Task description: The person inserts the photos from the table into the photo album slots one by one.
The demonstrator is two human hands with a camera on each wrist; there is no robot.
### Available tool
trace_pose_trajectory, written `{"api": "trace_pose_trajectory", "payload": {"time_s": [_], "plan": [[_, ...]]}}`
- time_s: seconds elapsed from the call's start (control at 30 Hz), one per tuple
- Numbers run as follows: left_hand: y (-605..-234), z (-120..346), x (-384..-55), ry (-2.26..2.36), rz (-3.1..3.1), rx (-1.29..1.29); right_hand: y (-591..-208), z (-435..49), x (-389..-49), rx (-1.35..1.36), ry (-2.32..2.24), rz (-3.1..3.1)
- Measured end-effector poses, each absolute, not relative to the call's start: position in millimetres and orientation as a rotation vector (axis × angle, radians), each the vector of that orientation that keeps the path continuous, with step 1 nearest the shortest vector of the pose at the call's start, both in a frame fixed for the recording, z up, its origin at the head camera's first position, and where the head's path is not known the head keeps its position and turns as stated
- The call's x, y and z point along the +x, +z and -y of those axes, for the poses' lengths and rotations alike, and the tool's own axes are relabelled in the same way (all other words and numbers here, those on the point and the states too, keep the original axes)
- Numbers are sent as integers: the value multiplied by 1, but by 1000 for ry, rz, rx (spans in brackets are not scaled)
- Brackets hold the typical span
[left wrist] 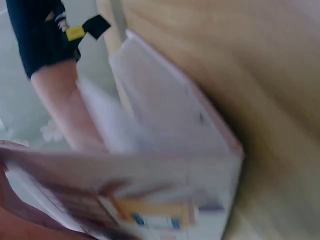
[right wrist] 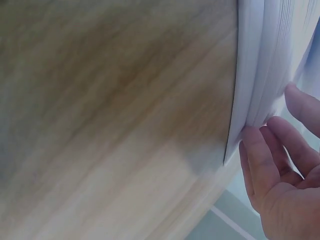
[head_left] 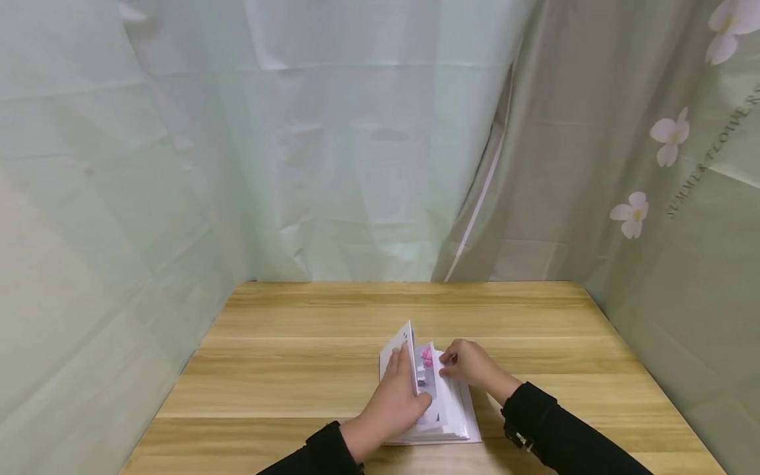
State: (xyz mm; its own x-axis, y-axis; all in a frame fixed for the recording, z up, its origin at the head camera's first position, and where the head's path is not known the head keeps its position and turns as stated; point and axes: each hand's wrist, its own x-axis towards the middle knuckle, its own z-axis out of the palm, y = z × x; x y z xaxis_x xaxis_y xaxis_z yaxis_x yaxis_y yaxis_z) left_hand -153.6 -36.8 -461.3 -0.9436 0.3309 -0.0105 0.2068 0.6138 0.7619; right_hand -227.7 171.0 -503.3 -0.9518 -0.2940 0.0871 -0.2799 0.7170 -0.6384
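A white book (head_left: 465,412) lies partly spread on the wooden table, its left cover standing up at a steep angle. My left hand (head_left: 394,402) holds that raised part, fingers flat along the outer face and thumb on the inner side. A page with a pink and grey picture (head_left: 426,369) shows beside it. The left wrist view shows a printed house-like picture on the cover (left wrist: 165,200) and a blurred lifted page (left wrist: 112,117). At the book's right side, my right hand (head_left: 469,364) has thumb and fingers at the page edges (right wrist: 272,60), fingertips bent around them.
The wooden table (head_left: 285,356) extends around the book on all sides. Pale curtains (head_left: 368,165) hang behind it and along both sides, the right one (head_left: 671,264) printed with white flowers and lettering. Black sleeves (head_left: 564,422) cover both forearms.
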Motion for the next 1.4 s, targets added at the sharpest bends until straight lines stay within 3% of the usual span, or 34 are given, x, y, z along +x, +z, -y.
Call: {"api": "trace_pose_trajectory", "payload": {"time_s": [0.47, 0.87, 1.23, 1.4], "plan": [[-484, 3, -140, 864, -2899, 463, -511, -175, -233, -566, -1080, -2857], [-491, -9, -141, 341, -2856, 556, -511, -178, -230, -316, -1274, -2760], [-492, -18, -140, 146, -2868, 543, -510, -175, -223, -425, -1171, -2860], [-484, -4, -143, 263, -2868, 665, -506, -171, -217, -372, -1090, -2928]]}}
